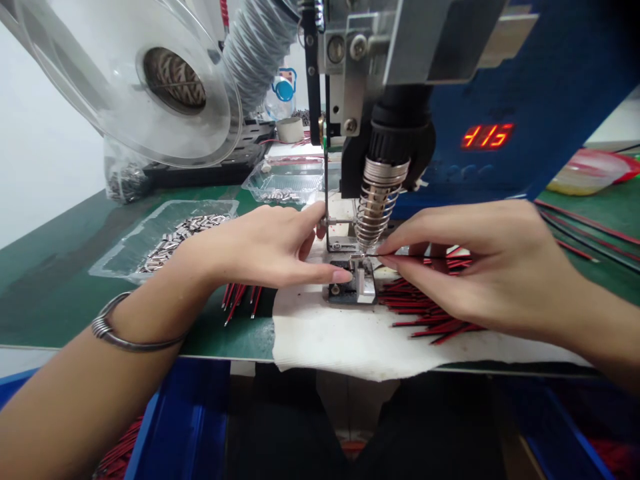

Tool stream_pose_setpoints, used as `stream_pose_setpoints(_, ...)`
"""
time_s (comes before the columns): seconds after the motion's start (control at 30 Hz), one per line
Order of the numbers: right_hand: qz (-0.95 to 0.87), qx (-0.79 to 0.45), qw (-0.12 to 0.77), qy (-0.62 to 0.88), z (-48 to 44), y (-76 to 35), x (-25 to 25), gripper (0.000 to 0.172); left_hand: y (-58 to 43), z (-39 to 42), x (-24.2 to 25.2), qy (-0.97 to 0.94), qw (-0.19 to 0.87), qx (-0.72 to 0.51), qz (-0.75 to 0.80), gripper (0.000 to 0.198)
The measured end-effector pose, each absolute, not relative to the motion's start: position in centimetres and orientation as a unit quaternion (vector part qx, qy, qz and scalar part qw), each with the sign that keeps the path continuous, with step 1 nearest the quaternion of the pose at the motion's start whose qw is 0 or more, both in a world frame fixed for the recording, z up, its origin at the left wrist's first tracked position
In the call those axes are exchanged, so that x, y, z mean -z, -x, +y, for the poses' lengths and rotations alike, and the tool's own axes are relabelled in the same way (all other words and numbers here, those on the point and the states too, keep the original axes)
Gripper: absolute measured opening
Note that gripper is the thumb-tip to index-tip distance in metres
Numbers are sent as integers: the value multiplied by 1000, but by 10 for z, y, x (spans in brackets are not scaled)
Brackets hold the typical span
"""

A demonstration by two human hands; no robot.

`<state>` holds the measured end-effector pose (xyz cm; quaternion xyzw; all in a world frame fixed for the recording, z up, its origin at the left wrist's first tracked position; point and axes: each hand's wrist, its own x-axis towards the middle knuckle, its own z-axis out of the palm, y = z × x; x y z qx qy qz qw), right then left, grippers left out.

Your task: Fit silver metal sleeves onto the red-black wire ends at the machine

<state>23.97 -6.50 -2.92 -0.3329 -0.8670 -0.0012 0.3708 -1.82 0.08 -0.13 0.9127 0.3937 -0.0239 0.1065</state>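
My right hand (475, 260) pinches a thin wire (373, 255) between thumb and index finger, its end reaching to the tip of a soldering iron (383, 200) with a coiled spring guard. Under the tip sits a small metal fixture (351, 283). My left hand (270, 247) lies to the left of it, thumb stretched out to the fixture's edge. Its index finger is up by a thin metal bracket (327, 180); whether it presses there is unclear. Nothing shows in the left hand. A pile of red and black wires (425, 310) lies beneath my right hand.
A clear plastic tray (120, 247) of small metal parts stands left, another tray (285, 177) behind. More wires (237, 300) lie by my left wrist. A clear extractor hood (100, 67) hangs upper left. The blue machine housing (520, 87) with red digits rises right. White cloth (320, 340) covers the table front.
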Motion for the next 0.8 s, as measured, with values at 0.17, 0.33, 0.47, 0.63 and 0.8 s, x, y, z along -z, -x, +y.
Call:
stream_pose_setpoints(0.17,-880,-7,357,315,-64,-242,31,18,18,1,1,-914,112,24,389,68)
stream_pose_setpoints(0.33,-883,-14,353,308,-63,-242,32,21,17,0,0,-912,112,25,394,66)
stream_pose_setpoints(0.47,-885,-12,361,294,-63,-241,32,21,16,0,0,-911,115,30,394,63)
stream_pose_setpoints(0.63,-888,-16,355,292,-63,-242,30,23,17,1,1,-913,112,28,391,62)
stream_pose_setpoints(0.8,-892,-34,336,302,-63,-243,28,27,18,2,2,-916,110,20,385,64)
